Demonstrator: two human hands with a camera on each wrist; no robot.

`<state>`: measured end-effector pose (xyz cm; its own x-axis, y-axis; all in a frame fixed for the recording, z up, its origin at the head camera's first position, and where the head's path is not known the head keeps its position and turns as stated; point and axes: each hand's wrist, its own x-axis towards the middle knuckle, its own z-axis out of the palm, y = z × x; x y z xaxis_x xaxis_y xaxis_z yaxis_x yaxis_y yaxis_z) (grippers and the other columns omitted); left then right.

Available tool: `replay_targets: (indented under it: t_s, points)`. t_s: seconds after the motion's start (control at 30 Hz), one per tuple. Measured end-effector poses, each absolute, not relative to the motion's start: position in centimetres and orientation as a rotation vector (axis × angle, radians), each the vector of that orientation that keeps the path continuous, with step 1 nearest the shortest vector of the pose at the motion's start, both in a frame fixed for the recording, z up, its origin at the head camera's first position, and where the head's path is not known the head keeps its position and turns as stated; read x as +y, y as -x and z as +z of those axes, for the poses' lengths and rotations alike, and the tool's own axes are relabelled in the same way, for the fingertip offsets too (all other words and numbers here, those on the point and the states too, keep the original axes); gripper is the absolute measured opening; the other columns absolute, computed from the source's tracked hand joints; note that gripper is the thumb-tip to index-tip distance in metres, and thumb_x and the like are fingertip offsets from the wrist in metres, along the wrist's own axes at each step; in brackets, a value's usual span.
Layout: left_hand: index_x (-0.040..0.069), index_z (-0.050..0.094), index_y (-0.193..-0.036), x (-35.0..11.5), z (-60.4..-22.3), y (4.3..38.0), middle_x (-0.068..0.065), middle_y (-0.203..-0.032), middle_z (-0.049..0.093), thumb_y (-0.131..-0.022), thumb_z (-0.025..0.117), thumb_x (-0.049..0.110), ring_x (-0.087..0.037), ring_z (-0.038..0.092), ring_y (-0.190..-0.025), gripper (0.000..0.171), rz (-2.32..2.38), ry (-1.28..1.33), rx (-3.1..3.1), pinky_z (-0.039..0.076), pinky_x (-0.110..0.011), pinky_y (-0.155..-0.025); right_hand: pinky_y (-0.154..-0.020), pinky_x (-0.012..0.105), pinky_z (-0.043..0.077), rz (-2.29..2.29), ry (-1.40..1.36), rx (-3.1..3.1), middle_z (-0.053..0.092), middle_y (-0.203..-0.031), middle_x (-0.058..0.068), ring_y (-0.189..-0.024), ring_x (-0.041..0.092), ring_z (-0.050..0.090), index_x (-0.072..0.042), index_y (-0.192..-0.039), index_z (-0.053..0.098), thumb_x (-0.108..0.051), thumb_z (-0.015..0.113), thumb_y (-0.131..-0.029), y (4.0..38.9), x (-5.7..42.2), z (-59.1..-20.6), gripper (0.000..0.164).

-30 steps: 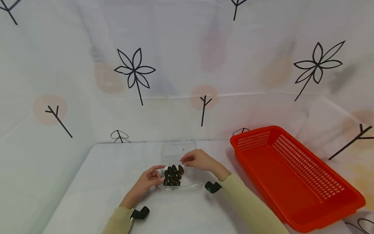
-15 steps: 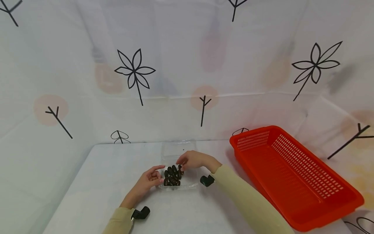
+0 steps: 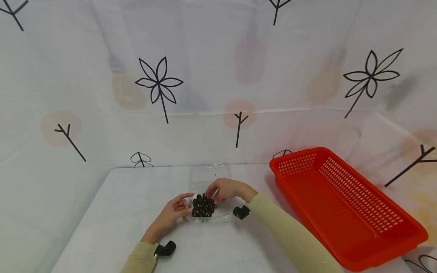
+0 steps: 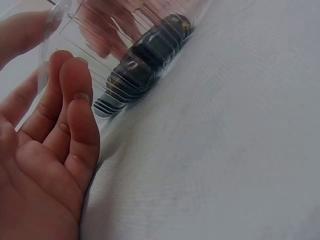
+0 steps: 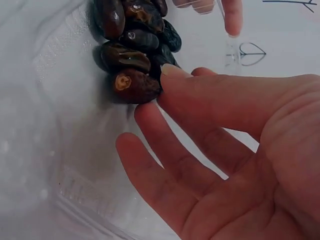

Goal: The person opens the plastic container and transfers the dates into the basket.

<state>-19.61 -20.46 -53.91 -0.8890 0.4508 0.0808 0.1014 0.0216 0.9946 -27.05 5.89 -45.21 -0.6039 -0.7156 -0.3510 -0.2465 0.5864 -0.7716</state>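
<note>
Glossy dark brown dates (image 3: pixel 202 206) lie packed at the left of a clear plastic clamshell box (image 3: pixel 223 217), whose lid (image 3: pixel 209 173) is folded back. My left hand (image 3: pixel 175 209) grips the box's left side, forefinger at the back corner and thumb at the front. Through the box wall, the left wrist view shows some dates (image 4: pixel 145 62) beside those fingers. My right hand (image 3: pixel 227 189) reaches in from the right. In the right wrist view its thumb and a fingertip meet at the end of the nearest date (image 5: pixel 136 89), pinching it; the other fingers are spread.
A red plastic basket (image 3: pixel 345 212) with perforated sides stands at the table's right. The white table (image 3: pixel 136 204) backs onto a hanging cloth (image 3: pixel 211 68) printed with plant drawings. Black wrist cameras (image 3: pixel 165 248) are strapped to both forearms.
My right hand has moved left and down from the box's right side onto the rightmost dates, now partly covering them. The left hand stays on the box.
</note>
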Motion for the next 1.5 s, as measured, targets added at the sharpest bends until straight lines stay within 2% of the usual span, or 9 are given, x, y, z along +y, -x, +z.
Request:
replay_targets:
  t_s: [0.17,0.3,0.47,0.63,0.8,1.13,1.4,1.5]
  points:
    - [-0.008,0.040,-0.145,-20.4,-53.9,19.6,-0.001,-0.090,0.057,-0.094,0.068,0.004,-0.007,0.055,-0.072,0.059,1.966,-0.596,2.029,0.048,-0.023,-0.065,-0.073,0.033,0.053,-0.886,0.744,2.131,0.068,-0.103,0.001,-0.090,0.014,0.062,-0.007,-0.113,0.071,0.009,0.069,-0.085,27.5,5.8,-45.7,0.033]
    - [-0.009,0.039,-0.145,-20.4,-53.8,19.7,-0.001,-0.090,0.057,-0.093,0.068,0.004,-0.008,0.055,-0.072,0.060,1.966,-0.586,2.030,0.048,-0.023,-0.065,-0.072,0.034,0.055,-0.916,0.695,2.084,0.066,-0.097,0.002,-0.083,0.014,0.061,-0.007,-0.108,0.071,0.010,0.070,-0.083,27.7,5.6,-46.1,0.031]
    - [-0.007,0.041,-0.145,-20.4,-53.7,19.6,-0.002,-0.090,0.057,-0.093,0.068,0.003,-0.007,0.055,-0.072,0.060,1.961,-0.567,2.037,0.048,-0.023,-0.065,-0.063,0.032,0.053,-0.942,0.669,2.038,0.058,-0.082,0.004,-0.073,0.015,0.057,-0.003,-0.097,0.070,0.014,0.074,-0.077,27.6,5.2,-46.3,0.026]
    - [-0.008,0.040,-0.144,-20.4,-53.7,19.6,-0.001,-0.090,0.057,-0.093,0.067,0.003,-0.007,0.055,-0.072,0.058,1.968,-0.595,2.038,0.048,-0.024,-0.066,-0.058,0.028,0.050,-0.866,0.724,2.078,0.053,-0.073,0.001,-0.066,0.014,0.053,-0.006,-0.085,0.065,0.013,0.077,-0.075,27.3,4.8,-46.7,0.025]
    - [-0.010,0.040,-0.143,-20.4,-53.8,19.6,0.001,-0.089,0.057,-0.094,0.066,0.001,-0.006,0.054,-0.072,0.057,1.971,-0.613,2.042,0.048,-0.023,-0.065,-0.059,0.029,0.051,-0.840,0.725,2.091,0.053,-0.074,0.000,-0.067,0.013,0.053,-0.008,-0.085,0.064,0.016,0.075,-0.074,27.0,4.7,-46.8,0.028]
    - [-0.005,0.042,-0.145,-20.4,-53.6,19.4,-0.002,-0.090,0.056,-0.093,0.068,0.004,-0.008,0.054,-0.072,0.059,1.949,-0.549,2.056,0.047,-0.023,-0.066,-0.067,0.035,0.055,-0.903,0.724,2.005,0.054,-0.082,0.001,-0.074,0.015,0.057,-0.005,-0.094,0.069,0.017,0.071,-0.074,27.1,5.4,-45.9,0.031]
    - [-0.006,0.042,-0.145,-20.3,-53.7,19.4,-0.002,-0.090,0.057,-0.093,0.068,0.003,-0.008,0.055,-0.072,0.059,1.949,-0.551,2.056,0.048,-0.023,-0.066,-0.073,0.036,0.056,-0.945,0.710,1.967,0.064,-0.098,0.003,-0.080,0.016,0.061,-0.005,-0.103,0.072,0.013,0.067,-0.078,27.5,6.1,-45.2,0.031]
    - [-0.007,0.042,-0.145,-20.3,-53.7,19.4,-0.002,-0.090,0.057,-0.093,0.067,0.003,-0.008,0.055,-0.072,0.058,1.955,-0.559,2.051,0.048,-0.023,-0.066,-0.077,0.040,0.056,-0.967,0.723,1.968,0.066,-0.099,0.004,-0.082,0.016,0.062,-0.002,-0.106,0.072,0.012,0.066,-0.079,27.6,6.3,-44.8,0.031]
